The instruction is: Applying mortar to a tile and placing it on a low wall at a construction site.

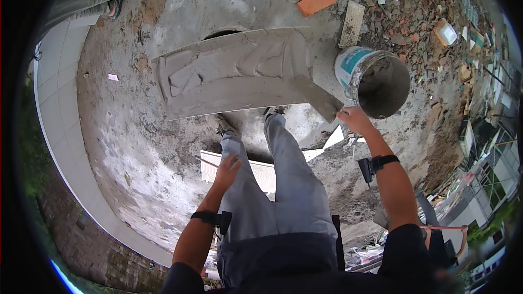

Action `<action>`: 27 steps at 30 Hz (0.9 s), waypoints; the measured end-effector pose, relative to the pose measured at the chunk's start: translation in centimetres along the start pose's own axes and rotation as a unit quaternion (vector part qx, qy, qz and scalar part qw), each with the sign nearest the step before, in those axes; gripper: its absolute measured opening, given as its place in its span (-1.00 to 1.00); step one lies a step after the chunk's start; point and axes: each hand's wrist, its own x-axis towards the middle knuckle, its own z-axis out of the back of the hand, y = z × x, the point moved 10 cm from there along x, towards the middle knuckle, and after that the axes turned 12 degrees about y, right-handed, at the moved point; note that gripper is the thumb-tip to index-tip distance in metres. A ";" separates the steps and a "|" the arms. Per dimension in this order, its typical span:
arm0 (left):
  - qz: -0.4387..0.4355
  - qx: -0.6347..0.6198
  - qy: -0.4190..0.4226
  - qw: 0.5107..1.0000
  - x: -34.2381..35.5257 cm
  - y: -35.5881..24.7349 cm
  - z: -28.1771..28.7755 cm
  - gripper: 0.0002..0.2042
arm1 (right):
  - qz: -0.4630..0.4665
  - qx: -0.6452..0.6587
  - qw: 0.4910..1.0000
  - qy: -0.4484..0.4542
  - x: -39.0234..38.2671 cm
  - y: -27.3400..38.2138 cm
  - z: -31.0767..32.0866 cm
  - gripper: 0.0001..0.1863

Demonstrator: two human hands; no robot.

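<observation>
My right hand point(357, 120) grips a flat rectangular trowel point(318, 98). The blade reaches up and left, over the right end of a long tile point(188, 115) coated with wet grey mortar point(234, 71). Ridges and smears mark the mortar's upper part, while a smoother band runs along the near side. My left hand point(227, 171) is closed by my left thigh, around a thin stick-like tool point(206, 161) that points left; its kind is unclear. Right of the trowel, a white and teal bucket point(348, 68) leans with its mouth toward me, grey mortar inside.
An orange brick point(316, 2) and a speckled tile strip point(352, 24) lie beyond the bucket. Rubble point(403, 22) covers the far right. White tile pieces point(333, 138) lie near my feet. Another person's legs point(87, 0) show at far left; someone else point(436, 239) is at lower right.
</observation>
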 end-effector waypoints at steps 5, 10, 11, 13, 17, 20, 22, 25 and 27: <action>0.004 0.042 0.050 0.998 1.1 -1.6 -0.1 -0.63 | -0.099 0.131 0.986 0.009 -2.7 -3.9 -9.4 -0.51; -0.031 0.115 0.071 0.990 0.6 -2.8 1.9 -0.62 | -0.090 0.435 0.894 -0.063 -3.2 -0.5 -17.7 -0.62; -0.031 0.122 0.071 0.989 0.1 -2.4 2.6 -0.62 | -0.088 0.441 0.891 -0.066 -2.9 1.1 -19.2 -0.62; -0.031 0.100 0.086 0.991 -0.7 -0.8 4.0 -0.64 | -0.084 0.517 0.849 -0.075 -1.7 4.2 -22.8 -0.68; -0.022 0.075 0.057 0.995 -3.9 6.3 9.5 -0.58 | -0.041 0.474 0.872 -0.111 1.3 14.1 -27.4 -0.66; 0.006 0.127 0.069 0.989 -4.0 9.8 9.2 -0.60 | -0.077 0.271 0.949 -0.143 3.4 14.5 -29.9 -0.45; 0.008 0.170 0.029 0.985 -8.0 16.0 14.9 -0.62 | -0.067 0.229 0.964 -0.120 3.5 22.8 -30.3 -0.48; 0.030 0.174 0.010 0.984 -10.2 20.7 16.3 -0.61 | -0.104 0.126 0.978 -0.130 1.4 22.9 -28.4 -0.54; 0.076 0.147 -0.001 0.986 -11.4 24.6 18.1 -0.58 | -0.137 0.039 0.981 -0.133 0.1 21.7 -26.1 -0.55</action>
